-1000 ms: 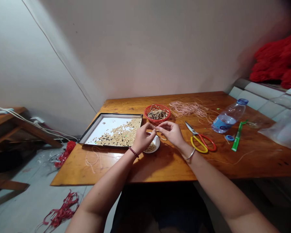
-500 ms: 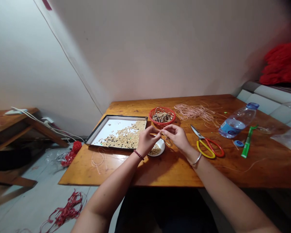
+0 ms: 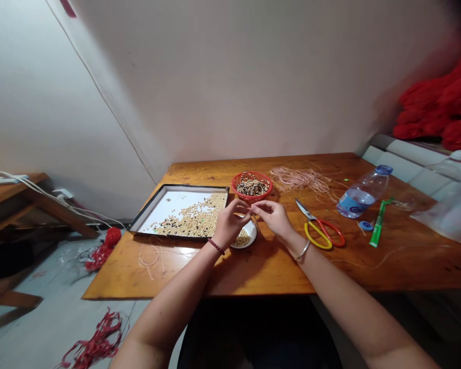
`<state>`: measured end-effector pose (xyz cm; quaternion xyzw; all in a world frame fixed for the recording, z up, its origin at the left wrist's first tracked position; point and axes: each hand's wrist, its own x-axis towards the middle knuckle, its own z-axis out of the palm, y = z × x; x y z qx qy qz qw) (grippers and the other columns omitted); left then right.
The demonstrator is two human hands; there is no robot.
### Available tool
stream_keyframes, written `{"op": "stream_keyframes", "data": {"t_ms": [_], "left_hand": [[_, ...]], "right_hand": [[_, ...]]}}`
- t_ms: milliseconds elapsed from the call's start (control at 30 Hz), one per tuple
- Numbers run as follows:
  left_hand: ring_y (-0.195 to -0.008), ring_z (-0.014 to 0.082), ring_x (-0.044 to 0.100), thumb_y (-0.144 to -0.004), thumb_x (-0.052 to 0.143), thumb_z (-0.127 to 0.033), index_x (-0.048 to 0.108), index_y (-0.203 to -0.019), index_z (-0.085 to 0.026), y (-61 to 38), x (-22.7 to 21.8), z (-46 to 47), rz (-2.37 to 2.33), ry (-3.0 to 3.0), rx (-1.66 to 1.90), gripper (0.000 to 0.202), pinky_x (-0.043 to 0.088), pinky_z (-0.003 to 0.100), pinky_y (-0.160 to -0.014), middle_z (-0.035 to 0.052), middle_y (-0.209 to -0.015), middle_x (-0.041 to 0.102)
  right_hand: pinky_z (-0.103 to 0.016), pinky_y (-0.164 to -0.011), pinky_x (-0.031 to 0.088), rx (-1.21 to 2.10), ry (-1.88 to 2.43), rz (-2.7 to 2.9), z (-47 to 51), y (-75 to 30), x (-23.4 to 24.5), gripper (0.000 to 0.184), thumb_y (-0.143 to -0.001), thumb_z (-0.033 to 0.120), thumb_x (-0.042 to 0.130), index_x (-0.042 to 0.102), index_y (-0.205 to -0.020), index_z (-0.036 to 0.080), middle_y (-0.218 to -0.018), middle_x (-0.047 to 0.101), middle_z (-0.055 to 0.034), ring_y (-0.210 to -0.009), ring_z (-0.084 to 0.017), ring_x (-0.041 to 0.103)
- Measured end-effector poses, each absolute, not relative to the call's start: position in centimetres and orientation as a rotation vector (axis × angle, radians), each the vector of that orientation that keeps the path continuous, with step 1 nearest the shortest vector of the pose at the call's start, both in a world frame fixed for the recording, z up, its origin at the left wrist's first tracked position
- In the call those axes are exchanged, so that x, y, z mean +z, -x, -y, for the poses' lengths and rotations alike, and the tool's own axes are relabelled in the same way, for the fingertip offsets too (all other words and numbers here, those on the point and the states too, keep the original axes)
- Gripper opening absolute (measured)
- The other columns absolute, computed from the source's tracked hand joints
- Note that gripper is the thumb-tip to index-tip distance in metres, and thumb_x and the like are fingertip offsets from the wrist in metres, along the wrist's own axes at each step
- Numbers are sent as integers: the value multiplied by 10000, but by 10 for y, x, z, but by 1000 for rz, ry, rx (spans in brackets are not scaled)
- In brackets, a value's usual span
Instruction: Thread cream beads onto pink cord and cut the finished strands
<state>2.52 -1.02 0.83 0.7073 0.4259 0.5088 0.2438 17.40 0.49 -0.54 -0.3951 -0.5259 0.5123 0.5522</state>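
My left hand (image 3: 230, 224) and my right hand (image 3: 274, 219) meet fingertip to fingertip above a small white dish (image 3: 253, 240) of pale beads. Both are pinched on a beaded string (image 3: 255, 219), most of which my fingers hide. Just left of my left hand lies a shallow black-rimmed tray (image 3: 140, 218) with many loose beads (image 3: 200, 220), mostly cream and some dark. Behind the hands stands a red plastic basket (image 3: 252, 197) heaped with strung beads (image 3: 253, 184).
Scissors (image 3: 318, 231) with one yellow and one red handle lie right of my right hand. Beyond are a tangle of pink cord (image 3: 299, 179), a water bottle (image 3: 363, 195), a blue cap (image 3: 365, 225) and a green tube (image 3: 378, 225). Loose thread (image 3: 151, 256) lies at the table's front left.
The view has shifted slightly, so most things sit further left. My fingertips have come closer together, and less of the beaded string shows below my right hand.
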Motion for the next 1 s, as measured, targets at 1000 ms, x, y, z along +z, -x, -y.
{"op": "stream_keyframes", "data": {"t_ms": [1000], "left_hand": [[-712,135,563,-880,546,-241,615,-938,-184,-21,0,-3,-1292,-2379,1276,107,453,258,-680,36,-835,654]], "right_hand": [[-198,-401,345,1088,951,1243,-20,-174,-13,353,-738,554,596,496,-778,218,-692,538,25,-465,-73,412]]}}
